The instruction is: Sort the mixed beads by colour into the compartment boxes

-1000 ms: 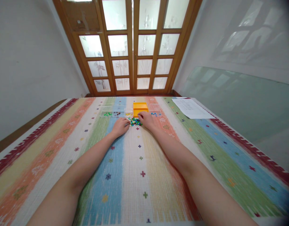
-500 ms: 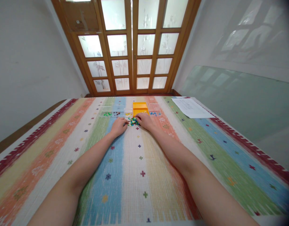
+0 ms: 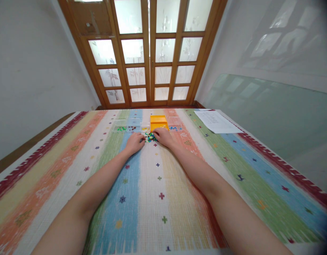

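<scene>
Centrally, on the striped tablecloth [image 3: 153, 177], we had a heap of small coloured pieces [image 3: 150, 137] between our hands. Our left hand [image 3: 135, 142] rested at its nine o'clock and our right hand [image 3: 163, 136] at its three o'clock, fingers curled on both; we could not tell whether either grasped a piece. From the heap, the yellow box [image 3: 158, 119] stood open at one o'clock, green pieces [image 3: 122, 129] in clear plastic lay toward ten, and blue pieces [image 3: 175, 128] lay toward two.

A striped tablecloth [image 3: 150, 212] carries coloured pieces [image 3: 150, 137], boxes [image 3: 158, 119], paper [image 3: 217, 123].
</scene>
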`<state>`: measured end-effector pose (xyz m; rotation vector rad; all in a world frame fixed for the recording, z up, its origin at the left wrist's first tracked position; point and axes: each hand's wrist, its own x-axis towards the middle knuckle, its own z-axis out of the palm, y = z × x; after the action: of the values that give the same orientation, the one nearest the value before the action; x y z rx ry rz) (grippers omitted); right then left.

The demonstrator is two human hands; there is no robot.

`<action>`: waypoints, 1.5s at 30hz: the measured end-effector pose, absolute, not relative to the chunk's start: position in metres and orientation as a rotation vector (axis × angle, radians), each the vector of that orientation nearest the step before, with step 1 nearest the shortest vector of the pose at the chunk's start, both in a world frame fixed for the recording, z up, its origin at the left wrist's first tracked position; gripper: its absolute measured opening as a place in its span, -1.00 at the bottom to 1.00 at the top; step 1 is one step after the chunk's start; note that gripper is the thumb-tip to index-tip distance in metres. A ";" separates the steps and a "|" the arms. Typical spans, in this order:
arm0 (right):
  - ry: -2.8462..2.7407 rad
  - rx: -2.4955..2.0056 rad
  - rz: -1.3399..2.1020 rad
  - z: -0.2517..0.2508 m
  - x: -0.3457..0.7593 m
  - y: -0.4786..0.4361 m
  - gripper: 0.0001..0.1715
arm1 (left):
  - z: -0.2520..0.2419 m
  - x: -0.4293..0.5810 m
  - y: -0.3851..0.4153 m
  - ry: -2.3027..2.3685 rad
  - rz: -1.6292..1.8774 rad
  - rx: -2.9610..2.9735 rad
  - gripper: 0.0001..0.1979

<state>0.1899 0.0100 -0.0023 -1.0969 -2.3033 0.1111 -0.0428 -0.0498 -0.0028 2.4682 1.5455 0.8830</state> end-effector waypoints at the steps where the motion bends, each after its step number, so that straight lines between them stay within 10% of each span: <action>1: -2.308 -1.090 0.108 -0.002 0.190 0.010 -0.79 | -0.002 -0.042 -0.050 1.533 0.909 2.446 -0.90; 16: -2.428 -0.794 -0.118 0.006 0.175 -0.009 -0.77 | -0.004 -0.035 -0.040 1.280 1.302 1.780 -0.79; 45: -1.974 -1.200 0.053 0.001 0.205 0.020 -0.78 | -0.004 -0.034 -0.048 1.458 1.020 2.242 -0.82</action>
<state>0.2046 0.0203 0.0011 -1.1996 -1.9741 0.0533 -0.0342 -0.0484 -0.0040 2.2421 1.4582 1.0195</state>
